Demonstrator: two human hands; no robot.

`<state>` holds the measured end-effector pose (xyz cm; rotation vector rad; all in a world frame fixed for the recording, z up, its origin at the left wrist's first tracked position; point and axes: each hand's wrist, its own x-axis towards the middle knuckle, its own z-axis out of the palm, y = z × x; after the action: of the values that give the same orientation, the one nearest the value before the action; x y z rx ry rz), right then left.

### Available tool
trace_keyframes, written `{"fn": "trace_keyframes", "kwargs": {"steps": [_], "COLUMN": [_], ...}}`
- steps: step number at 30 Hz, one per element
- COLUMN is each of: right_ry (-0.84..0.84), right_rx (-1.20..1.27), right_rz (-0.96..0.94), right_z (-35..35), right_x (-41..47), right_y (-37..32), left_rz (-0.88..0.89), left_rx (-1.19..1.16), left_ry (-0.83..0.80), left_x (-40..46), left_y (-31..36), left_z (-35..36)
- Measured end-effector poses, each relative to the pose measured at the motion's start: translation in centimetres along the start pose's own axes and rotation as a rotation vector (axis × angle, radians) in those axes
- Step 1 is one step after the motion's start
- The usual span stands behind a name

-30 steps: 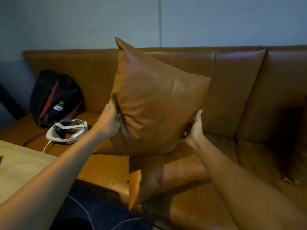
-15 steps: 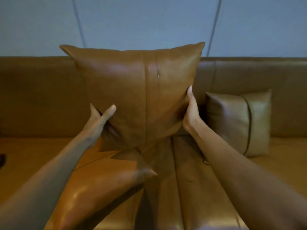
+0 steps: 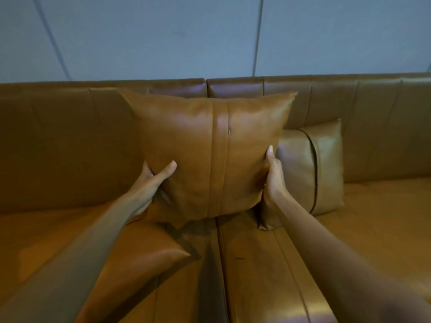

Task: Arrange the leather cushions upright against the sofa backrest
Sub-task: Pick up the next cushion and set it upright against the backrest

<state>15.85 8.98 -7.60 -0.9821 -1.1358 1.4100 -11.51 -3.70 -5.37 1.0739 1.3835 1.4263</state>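
Note:
I hold a tan leather cushion [image 3: 210, 155] upright between both hands, in front of the sofa backrest [image 3: 65, 141]. My left hand [image 3: 151, 183] grips its lower left edge, thumb on the front. My right hand [image 3: 272, 178] clasps its lower right edge. The cushion's bottom corner is at or just above the seat [image 3: 349, 241]; I cannot tell whether it touches. A second cushion [image 3: 312, 166] stands upright against the backrest just to the right, partly hidden by the held one. A third cushion [image 3: 140, 259] lies flat on the seat under my left forearm.
The brown leather sofa fills the view, with a seam between two seat sections running down the middle. Behind the backrest rises a blue-grey panelled wall [image 3: 163, 36]. Seat room shows to the far left and far right.
The held cushion has come lower and closer to the backrest, its top now at the backrest's upper edge. A second ago it was tilted and further left, near a backpack.

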Motion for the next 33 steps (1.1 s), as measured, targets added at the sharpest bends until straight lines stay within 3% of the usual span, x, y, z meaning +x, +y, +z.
{"fn": "trace_keyframes", "kwargs": {"steps": [17,24,33], "right_ry": [-0.007,0.083,0.119], "right_rx": [-0.354,-0.505,-0.576], "right_rz": [0.066,0.006,0.032], "right_z": [-1.1,1.4,2.8], "right_x": [5.8,9.7,11.5], "right_y": [11.8,13.7,14.3], "left_rz": [-0.163,-0.127,-0.296], "left_rx": [-0.103,-0.127,0.064], "left_ry": [0.169,0.189,0.267], "left_x": [8.8,14.2,16.1], "left_y": [-15.2,-16.4,-17.8], "left_z": [-0.8,-1.1,-0.8]}}
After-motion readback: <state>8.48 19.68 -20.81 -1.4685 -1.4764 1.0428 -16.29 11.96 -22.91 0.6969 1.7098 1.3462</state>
